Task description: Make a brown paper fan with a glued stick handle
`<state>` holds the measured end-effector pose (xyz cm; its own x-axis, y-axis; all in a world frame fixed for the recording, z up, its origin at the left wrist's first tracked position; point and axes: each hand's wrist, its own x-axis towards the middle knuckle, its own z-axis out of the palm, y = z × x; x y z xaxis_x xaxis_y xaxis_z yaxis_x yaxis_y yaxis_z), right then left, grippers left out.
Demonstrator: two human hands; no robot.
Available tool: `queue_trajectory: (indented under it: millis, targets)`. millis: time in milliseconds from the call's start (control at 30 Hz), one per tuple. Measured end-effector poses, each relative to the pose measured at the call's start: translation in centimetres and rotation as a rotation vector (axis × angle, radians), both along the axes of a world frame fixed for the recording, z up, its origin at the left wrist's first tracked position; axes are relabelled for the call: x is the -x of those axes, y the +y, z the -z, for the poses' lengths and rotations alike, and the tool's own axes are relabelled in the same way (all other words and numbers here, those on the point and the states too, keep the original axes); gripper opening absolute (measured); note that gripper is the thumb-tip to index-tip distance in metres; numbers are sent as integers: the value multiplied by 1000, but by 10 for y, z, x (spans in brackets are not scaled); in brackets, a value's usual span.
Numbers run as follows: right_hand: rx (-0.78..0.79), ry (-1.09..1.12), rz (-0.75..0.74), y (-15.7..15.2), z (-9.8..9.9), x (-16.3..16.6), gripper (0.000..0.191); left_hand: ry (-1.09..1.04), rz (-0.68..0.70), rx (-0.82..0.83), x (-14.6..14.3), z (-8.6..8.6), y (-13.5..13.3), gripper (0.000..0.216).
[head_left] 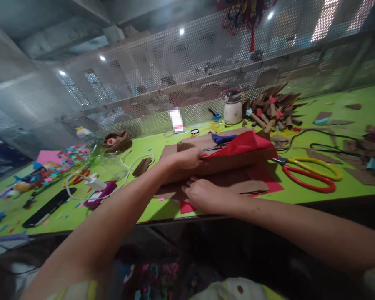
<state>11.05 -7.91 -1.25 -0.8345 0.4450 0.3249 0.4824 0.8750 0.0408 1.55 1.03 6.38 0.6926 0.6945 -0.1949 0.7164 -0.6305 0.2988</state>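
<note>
My left hand (192, 160) is closed on the near left edge of a sheet of brown paper (225, 164), which is lifted and tilted up. Red paper (248, 143) lies folded and crumpled along its top. Below the raised sheet, my right hand (203, 195) rests with curled fingers on the lower brown paper (253, 185); its thumb and fingertips are partly hidden. More red paper (276, 183) sticks out underneath at the right and near edge. Scissors with red and yellow handles (312, 173) lie just right of the stack, blades partly covered.
A blue-handled tool (223, 138) lies behind the sheet. Farther back stand a white flask (233, 110) and a pile of brown paper pieces (275, 109). A purple block with a white charger (100, 195) and a black case (50, 208) lie left on the green table (162, 210).
</note>
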Motion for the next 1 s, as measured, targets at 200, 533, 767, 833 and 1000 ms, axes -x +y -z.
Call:
queue_trajectory:
  millis: [200, 533, 767, 833, 1000]
  targets:
    - [-49, -88, -76, -6, -9, -8, 11, 5, 54, 7, 1, 0, 2, 30]
    - [-60, -23, 57, -17, -1, 8, 8, 11, -53, 34, 1, 2, -6, 28]
    - [-70, 241, 29, -56, 24, -24, 21, -39, -49, 14, 5, 9, -12, 28]
    - [-45, 321, 13, -63, 30, -35, 26, -35, -26, -14, 6, 12, -16, 28]
    - [1, 523, -3, -70, 44, -61, 24, -67, -33, -30, 10, 17, -25, 29]
